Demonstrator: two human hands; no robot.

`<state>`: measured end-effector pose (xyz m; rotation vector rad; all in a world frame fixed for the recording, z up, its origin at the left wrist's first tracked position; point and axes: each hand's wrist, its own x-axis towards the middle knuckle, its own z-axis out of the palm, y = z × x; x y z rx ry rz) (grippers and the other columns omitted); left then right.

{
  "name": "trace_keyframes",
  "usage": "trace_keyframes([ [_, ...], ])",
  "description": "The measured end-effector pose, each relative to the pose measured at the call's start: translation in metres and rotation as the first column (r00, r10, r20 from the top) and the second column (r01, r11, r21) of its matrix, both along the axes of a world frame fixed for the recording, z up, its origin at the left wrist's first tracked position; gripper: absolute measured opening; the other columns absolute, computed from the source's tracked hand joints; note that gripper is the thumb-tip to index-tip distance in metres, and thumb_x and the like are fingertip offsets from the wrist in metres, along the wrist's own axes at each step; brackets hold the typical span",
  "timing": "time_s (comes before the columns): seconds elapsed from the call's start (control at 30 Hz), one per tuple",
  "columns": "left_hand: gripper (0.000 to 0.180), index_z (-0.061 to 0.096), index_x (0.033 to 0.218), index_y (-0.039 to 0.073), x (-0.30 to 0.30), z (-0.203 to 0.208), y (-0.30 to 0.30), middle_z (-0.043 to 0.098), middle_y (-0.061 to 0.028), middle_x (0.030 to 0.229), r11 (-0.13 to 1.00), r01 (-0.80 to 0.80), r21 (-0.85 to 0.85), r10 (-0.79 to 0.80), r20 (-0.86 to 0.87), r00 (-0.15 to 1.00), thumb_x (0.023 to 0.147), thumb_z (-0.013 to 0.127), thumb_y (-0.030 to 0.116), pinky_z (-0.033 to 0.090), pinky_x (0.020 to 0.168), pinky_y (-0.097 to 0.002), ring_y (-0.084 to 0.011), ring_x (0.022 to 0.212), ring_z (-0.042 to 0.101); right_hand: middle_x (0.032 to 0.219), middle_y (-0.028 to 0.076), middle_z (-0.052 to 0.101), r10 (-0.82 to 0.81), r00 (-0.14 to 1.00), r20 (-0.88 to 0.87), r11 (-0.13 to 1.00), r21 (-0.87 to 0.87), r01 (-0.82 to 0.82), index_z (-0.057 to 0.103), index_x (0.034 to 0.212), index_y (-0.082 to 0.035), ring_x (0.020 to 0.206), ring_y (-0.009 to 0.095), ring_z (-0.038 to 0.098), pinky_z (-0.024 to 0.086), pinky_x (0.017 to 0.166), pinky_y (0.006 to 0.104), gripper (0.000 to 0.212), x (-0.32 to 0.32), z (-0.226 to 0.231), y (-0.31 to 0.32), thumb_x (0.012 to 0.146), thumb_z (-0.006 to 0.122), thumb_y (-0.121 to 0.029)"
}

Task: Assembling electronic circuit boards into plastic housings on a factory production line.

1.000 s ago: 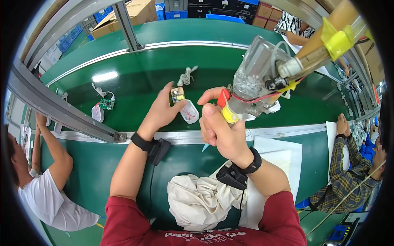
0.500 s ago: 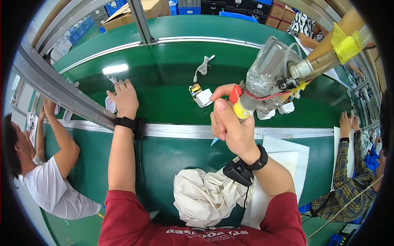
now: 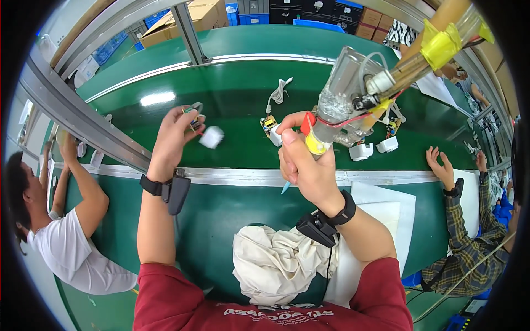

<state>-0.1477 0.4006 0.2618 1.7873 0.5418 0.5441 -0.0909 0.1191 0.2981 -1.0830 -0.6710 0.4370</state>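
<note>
My left hand [image 3: 175,129] is closed on a small circuit board [image 3: 192,122] with yellow and dark parts. A white plastic housing [image 3: 211,137], blurred by motion, dangles from the board beside my fingers. My right hand [image 3: 312,171] wraps round the lower end of a hanging dispenser [image 3: 338,94], a clear container above a grey neck. Its red tab [image 3: 308,122] is by my index finger, and yellow tape [image 3: 316,144] rings the neck. A teal tapered tip [image 3: 285,188] pokes out below the hand. Another board [image 3: 270,126] with a white cable [image 3: 279,91] lies just left of the dispenser.
White housings [image 3: 361,152] sit right of my right hand. A metal rail [image 3: 243,176] crosses the green bench, and a metal post [image 3: 88,116] slants at left. Crumpled cream cloth [image 3: 281,262] lies near me. Co-workers sit left and right; one hand [image 3: 440,165] reaches over the belt.
My left hand has picked up a circuit board with its white housing and drawn it slightly right. My right hand, still on the dispenser, has shifted slightly left. The right co-worker's hands have separated.
</note>
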Motion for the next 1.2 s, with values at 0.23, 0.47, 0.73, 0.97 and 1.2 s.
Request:
trace_keyframes([
  [0.23,0.029,0.050,0.108,-0.008,0.007,0.013,-0.028,0.061,-0.0193,0.104,0.428,0.340,-0.837,-0.107,0.326,0.939,0.097,0.048,0.019,0.056,0.083,-0.0352,-0.0247,0.091,0.064,0.052,-0.003,0.037,0.015,0.999,-0.032,1.000,0.019,-0.014,0.047,0.102,-0.005,0.040,0.004,0.033,0.026,0.036,0.0217,0.014,-0.005,0.000,0.004,0.096,0.049,-0.018],
  [0.47,0.037,0.048,0.112,-0.012,-0.001,-0.023,-0.045,0.059,-0.0229,0.111,0.329,0.472,-0.818,0.027,0.507,0.861,0.102,0.035,0.021,0.057,0.080,-0.0292,-0.0268,0.097,0.064,0.052,-0.003,0.037,-0.015,1.000,-0.025,1.000,0.017,0.016,0.047,0.101,-0.006,0.039,0.004,0.033,0.026,0.036,0.0218,0.013,-0.003,-0.002,0.002,0.097,0.049,-0.018],
  [0.73,0.033,0.046,0.115,-0.010,-0.029,-0.050,-0.057,0.057,-0.0235,0.114,0.021,0.298,-0.954,-0.360,0.271,0.893,0.101,0.036,0.018,0.058,0.080,-0.0289,-0.0294,0.104,0.062,0.053,-0.003,0.036,-0.037,0.999,0.000,0.999,0.011,0.037,0.047,0.102,-0.005,0.039,0.004,0.033,0.026,0.036,0.0219,0.014,0.001,-0.003,0.005,0.097,0.048,-0.019],
  [0.97,0.028,0.042,0.121,-0.001,-0.028,-0.049,-0.111,0.058,-0.0163,0.115,0.387,0.515,-0.765,-0.654,0.166,0.738,0.096,0.050,0.008,0.051,0.088,-0.0301,-0.0240,0.107,0.060,0.055,-0.002,0.037,-0.117,0.993,0.027,0.993,-0.017,0.117,0.047,0.103,-0.005,0.039,0.005,0.032,0.027,0.036,0.0222,0.019,0.006,0.001,0.010,0.098,0.046,-0.023],
  [1.2,0.037,0.042,0.126,0.003,-0.024,-0.078,-0.123,0.058,-0.0076,0.115,0.376,0.721,-0.582,-0.810,0.171,0.560,0.093,0.057,0.005,0.047,0.088,-0.0262,-0.0120,0.105,0.056,0.056,-0.002,0.038,-0.127,0.992,0.021,0.992,0.016,0.126,0.046,0.104,-0.005,0.039,0.005,0.033,0.027,0.036,0.0222,0.021,0.009,-0.005,0.019,0.099,0.046,-0.026],
])
